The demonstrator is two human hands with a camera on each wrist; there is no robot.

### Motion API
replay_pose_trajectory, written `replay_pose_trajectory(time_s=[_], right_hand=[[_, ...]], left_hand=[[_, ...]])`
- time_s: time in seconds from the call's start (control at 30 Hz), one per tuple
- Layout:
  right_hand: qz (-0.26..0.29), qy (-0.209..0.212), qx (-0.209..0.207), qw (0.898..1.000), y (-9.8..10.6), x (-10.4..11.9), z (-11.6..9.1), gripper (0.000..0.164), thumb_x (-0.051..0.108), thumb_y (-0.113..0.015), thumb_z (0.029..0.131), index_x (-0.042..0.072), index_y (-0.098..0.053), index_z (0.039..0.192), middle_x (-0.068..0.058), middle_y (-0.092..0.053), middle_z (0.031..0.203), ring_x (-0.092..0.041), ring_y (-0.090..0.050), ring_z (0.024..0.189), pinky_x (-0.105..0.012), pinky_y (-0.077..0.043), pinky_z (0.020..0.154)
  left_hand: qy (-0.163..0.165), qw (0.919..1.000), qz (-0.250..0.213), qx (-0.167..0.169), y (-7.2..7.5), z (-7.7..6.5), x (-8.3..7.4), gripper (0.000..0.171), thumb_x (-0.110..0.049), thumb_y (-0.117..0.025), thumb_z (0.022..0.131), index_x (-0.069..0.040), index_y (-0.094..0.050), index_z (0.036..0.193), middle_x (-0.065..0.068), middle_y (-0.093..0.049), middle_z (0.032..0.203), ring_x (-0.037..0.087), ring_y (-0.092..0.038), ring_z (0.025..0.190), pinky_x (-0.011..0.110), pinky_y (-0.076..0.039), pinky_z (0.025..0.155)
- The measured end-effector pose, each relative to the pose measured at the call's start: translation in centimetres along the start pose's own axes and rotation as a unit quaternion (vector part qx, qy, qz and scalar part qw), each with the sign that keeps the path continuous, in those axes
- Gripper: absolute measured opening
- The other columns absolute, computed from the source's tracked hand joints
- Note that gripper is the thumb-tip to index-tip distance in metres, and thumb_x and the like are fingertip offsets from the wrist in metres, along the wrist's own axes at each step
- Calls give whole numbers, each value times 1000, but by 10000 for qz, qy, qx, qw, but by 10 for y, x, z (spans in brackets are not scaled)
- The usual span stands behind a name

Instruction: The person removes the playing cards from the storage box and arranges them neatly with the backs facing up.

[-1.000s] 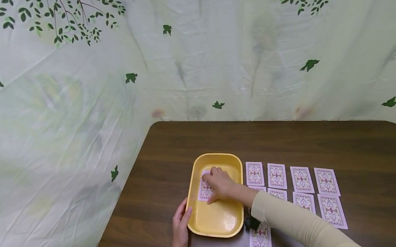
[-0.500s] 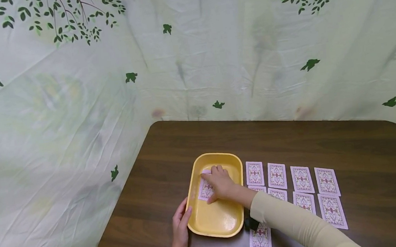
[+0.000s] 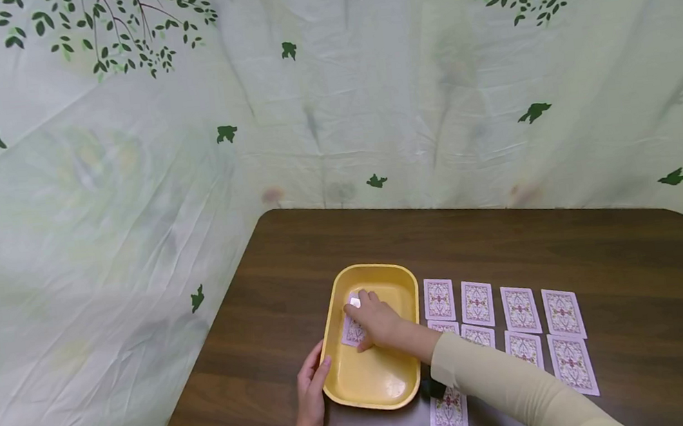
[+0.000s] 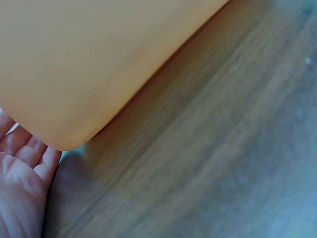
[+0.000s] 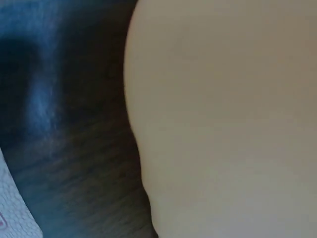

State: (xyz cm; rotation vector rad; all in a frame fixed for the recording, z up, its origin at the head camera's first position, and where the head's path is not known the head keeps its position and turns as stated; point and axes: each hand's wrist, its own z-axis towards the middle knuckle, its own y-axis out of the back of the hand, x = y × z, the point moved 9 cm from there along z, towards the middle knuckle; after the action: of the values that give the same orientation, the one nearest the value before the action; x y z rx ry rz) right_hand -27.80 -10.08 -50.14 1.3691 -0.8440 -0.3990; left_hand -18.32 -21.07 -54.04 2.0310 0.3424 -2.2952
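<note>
A yellow tray (image 3: 375, 383) stands on the brown table, and my left hand (image 3: 311, 386) grips its left rim with the thumb at the top edge. The left wrist view shows the tray's outer wall (image 4: 109, 59) with the curled fingers (image 4: 29, 148) against its corner. My right hand (image 3: 378, 321) reaches into the tray and holds a purple-patterned playing card (image 3: 351, 331), fingers at its upper end and thumb near its lower end. The hand covers the card's right part. A bright glint shows at the card's top. In the right wrist view the right hand is out of sight.
Several face-down playing cards (image 3: 477, 303) lie in rows right of the tray, some partly under the right sleeve (image 3: 496, 377). One card (image 3: 449, 413) lies nearest the front. The wooden table (image 3: 475, 233) reaches back to a leaf-patterned curtain (image 3: 317, 104).
The right hand's fingers have shifted slightly on the card, and a bright glint now shows at its top. The left hand, tray and other cards look unchanged.
</note>
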Motion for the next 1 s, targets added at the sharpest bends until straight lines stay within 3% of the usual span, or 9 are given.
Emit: replay_pose_trajectory(time_s=[0.27,0.6,0.83,1.0], right_hand=[[-260,367,-96,9989,0,9,-2,65,45,-76,69,14,-50,119,-10,-44,106,-24,-42,95,-32,-45,72],[-222,723,-420,9963,14,14,-7,60,43,-72,69,15,-53,119,-10,-47,106,-23,-45,94,-33,-45,72],[63,782,-502,9957,34,6,-18,64,42,-74,70,13,-52,123,-14,-48,115,-25,-46,100,-36,-45,80],[363,1154,-995,9877,63,-3,-33,65,40,-76,70,8,-52,121,-17,-49,114,-25,-48,99,-37,-43,84]], left_hand=[[-41,10000,-52,36,-1,0,-3,37,-2,-44,94,14,-44,127,31,-46,125,18,-52,106,23,-42,87],[-56,10000,-58,49,-1,0,-2,37,-2,-45,94,14,-44,127,31,-47,123,15,-53,103,24,-43,86],[-13,10000,62,-28,-1,1,0,37,0,-44,94,14,-42,128,30,-46,126,13,-53,103,23,-43,85],[98,9999,76,-107,0,0,1,37,-2,-45,94,13,-44,128,29,-47,126,13,-53,104,23,-42,86]])
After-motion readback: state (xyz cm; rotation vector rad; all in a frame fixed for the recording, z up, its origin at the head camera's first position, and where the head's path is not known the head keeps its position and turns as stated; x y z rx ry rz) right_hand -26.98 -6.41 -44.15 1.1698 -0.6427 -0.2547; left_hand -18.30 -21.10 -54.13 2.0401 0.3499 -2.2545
